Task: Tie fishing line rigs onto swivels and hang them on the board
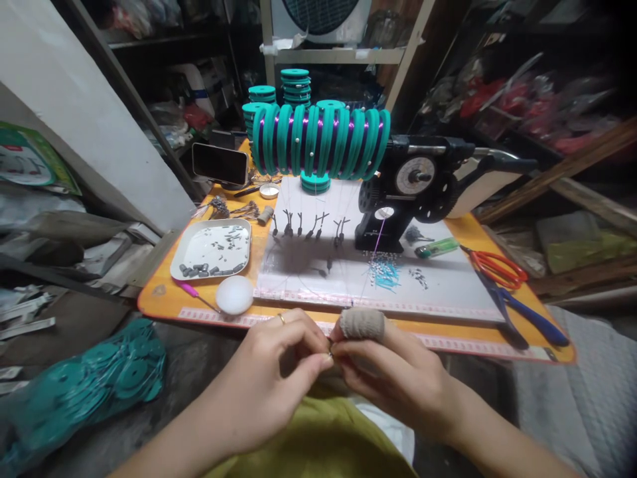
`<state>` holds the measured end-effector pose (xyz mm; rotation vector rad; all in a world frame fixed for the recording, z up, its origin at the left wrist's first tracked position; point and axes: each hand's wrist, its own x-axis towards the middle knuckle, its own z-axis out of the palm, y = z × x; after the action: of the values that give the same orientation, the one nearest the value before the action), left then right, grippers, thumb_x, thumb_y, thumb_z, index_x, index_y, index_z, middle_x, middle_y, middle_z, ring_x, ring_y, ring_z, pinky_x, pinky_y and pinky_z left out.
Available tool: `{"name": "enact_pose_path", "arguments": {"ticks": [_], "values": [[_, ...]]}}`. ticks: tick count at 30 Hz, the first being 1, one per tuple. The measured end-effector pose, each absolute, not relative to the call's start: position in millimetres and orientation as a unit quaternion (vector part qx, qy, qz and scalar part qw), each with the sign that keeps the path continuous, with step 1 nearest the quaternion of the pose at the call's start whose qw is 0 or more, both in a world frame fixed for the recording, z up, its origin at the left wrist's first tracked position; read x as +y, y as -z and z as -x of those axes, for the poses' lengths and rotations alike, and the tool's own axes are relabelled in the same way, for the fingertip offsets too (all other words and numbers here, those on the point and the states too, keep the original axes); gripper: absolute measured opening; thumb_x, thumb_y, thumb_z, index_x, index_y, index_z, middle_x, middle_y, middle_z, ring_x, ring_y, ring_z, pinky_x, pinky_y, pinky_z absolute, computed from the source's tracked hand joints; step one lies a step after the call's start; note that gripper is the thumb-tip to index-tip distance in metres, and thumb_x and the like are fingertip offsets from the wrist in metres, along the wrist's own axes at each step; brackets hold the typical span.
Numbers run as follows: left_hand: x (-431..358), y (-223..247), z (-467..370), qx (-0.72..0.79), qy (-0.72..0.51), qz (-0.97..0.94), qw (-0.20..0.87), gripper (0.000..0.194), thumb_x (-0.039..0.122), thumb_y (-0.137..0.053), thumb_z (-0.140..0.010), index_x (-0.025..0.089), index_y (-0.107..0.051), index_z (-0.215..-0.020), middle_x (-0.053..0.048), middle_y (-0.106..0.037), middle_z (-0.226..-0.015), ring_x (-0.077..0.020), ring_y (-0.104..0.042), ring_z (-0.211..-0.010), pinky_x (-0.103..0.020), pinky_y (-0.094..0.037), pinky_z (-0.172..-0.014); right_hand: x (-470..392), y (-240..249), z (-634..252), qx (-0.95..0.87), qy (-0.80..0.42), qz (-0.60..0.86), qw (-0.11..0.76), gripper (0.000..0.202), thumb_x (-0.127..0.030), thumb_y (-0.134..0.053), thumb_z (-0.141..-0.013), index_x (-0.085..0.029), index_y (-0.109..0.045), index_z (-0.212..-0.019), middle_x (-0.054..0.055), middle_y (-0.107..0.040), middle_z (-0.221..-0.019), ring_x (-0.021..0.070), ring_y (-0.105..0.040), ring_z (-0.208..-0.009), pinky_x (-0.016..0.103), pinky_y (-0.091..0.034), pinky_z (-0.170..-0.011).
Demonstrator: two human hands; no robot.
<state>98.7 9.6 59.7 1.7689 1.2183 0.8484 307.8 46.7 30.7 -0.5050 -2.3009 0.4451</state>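
My left hand (286, 362) and my right hand (393, 365) meet at the table's front edge, thumbs and fingertips pinched together. Whatever small piece sits between them is too tiny to make out. A ring is on a left finger, and a grey fabric wrap (362, 324) covers a right finger. Beyond them, a row of green spools (321, 143) wound with dark purple line is mounted on a black winding machine (415, 179). Thin lines run down from the spools over the white board (308, 275), where several small dark pieces (318, 234) hang or lie.
A white tray (212, 229) of grey weights stands left, near a round white lid (234, 295) and a pink-handled tool (189, 289). A phone (219, 164) leans behind. Blue-handled pliers (532, 318), red-handled scissors (502, 269) and a green cutter (438, 247) lie right. Bagged green spools (99, 385) sit lower left.
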Motion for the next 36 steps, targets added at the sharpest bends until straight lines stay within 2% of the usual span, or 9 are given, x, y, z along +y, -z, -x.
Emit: {"name": "enact_pose_path", "arguments": {"ticks": [4,11,14,16,19,22,25,31,36], "values": [[20,-71,-96,0.485,-0.274,-0.667,0.494,0.013,0.015,-0.061,-0.088,0.019,-0.061,-0.075,0.000,-0.066,-0.085,-0.0152,-0.064,-0.082,-0.027,-0.050,-0.077,49,-30,-308,-0.887,-0.185,0.187,0.380,0.016,-0.005,-0.061,-0.088,-0.012,-0.061,-0.102,0.010,-0.062,-0.094,0.0183,-0.063,-0.088,0.028,-0.057,-0.076],[31,-74,-99,0.469,-0.259,-0.666,0.519,0.011,0.017,-0.063,-0.086,0.018,-0.065,-0.076,-0.002,-0.069,-0.087,-0.0174,-0.064,-0.085,-0.029,-0.049,-0.079,48,-31,-306,-0.855,-0.232,0.241,0.397,0.012,-0.006,-0.062,-0.084,-0.015,-0.061,-0.093,0.005,-0.061,-0.087,0.0136,-0.063,-0.077,0.022,-0.054,-0.064],[29,-64,-104,0.468,-0.321,-0.612,0.552,0.004,0.019,-0.063,-0.088,0.020,-0.067,-0.089,-0.003,-0.068,-0.090,-0.0171,-0.064,-0.086,-0.028,-0.050,-0.078,44,-30,-302,-0.839,-0.190,0.260,0.439,0.013,-0.004,-0.062,-0.084,-0.014,-0.062,-0.093,0.007,-0.063,-0.090,0.0136,-0.065,-0.082,0.021,-0.056,-0.071],[24,-55,-107,0.461,-0.394,-0.550,0.574,0.011,0.022,-0.064,-0.089,0.022,-0.065,-0.100,-0.004,-0.066,-0.105,-0.0167,-0.064,-0.092,-0.028,-0.051,-0.081,42,-29,-299,-0.826,-0.162,0.273,0.466,0.016,-0.001,-0.062,-0.082,-0.013,-0.062,-0.093,0.007,-0.063,-0.092,0.0127,-0.065,-0.085,0.019,-0.056,-0.077],[15,-38,-112,0.466,-0.527,-0.461,0.541,0.013,0.027,-0.067,-0.089,0.022,-0.065,-0.101,-0.006,-0.060,-0.120,-0.0149,-0.062,-0.097,-0.025,-0.051,-0.084,39,-27,-296,-0.810,-0.120,0.300,0.489,0.018,0.001,-0.062,-0.081,-0.013,-0.063,-0.091,0.007,-0.065,-0.092,0.0119,-0.065,-0.085,0.017,-0.056,-0.080],[7,-23,-121,0.453,-0.604,-0.334,0.565,0.018,0.035,-0.067,-0.089,0.018,-0.066,-0.085,-0.002,-0.063,-0.086,-0.0087,-0.059,-0.070,-0.017,-0.047,-0.060,36,-27,-294,-0.796,-0.071,0.323,0.507,0.017,0.000,-0.063,-0.081,-0.014,-0.064,-0.090,0.007,-0.067,-0.092,0.0123,-0.065,-0.085,0.017,-0.056,-0.081],[3,-15,-132,0.438,-0.550,-0.217,0.677,0.027,0.038,-0.079,-0.078,0.013,-0.071,-0.082,0.001,-0.057,-0.064,-0.0038,-0.050,-0.051,-0.012,-0.035,-0.045,33,-27,-294,-0.794,-0.053,0.320,0.514,0.017,-0.001,-0.066,-0.079,-0.015,-0.065,-0.089,0.006,-0.067,-0.090,0.0142,-0.065,-0.088,0.020,-0.057,-0.082],[13,-23,-143,0.347,-0.541,-0.114,0.758,0.021,0.025,-0.088,-0.067,0.013,-0.074,-0.077,0.002,-0.059,-0.060,-0.0012,-0.049,-0.050,-0.010,-0.037,-0.045,31,-28,-295,-0.803,-0.121,0.306,0.498,0.016,-0.003,-0.066,-0.079,-0.015,-0.065,-0.089,0.005,-0.066,-0.091,0.0133,-0.066,-0.085,0.020,-0.057,-0.079],[16,-23,-143,0.382,-0.562,-0.236,0.695,0.013,0.027,-0.081,-0.076,0.017,-0.076,-0.082,-0.001,-0.069,-0.075,-0.0036,-0.055,-0.055,-0.011,-0.042,-0.048,31,-34,-298,-0.781,-0.192,0.347,0.483,0.014,-0.004,-0.065,-0.079,-0.016,-0.065,-0.086,0.004,-0.066,-0.090,0.0108,-0.067,-0.082,0.017,-0.056,-0.075]]}}
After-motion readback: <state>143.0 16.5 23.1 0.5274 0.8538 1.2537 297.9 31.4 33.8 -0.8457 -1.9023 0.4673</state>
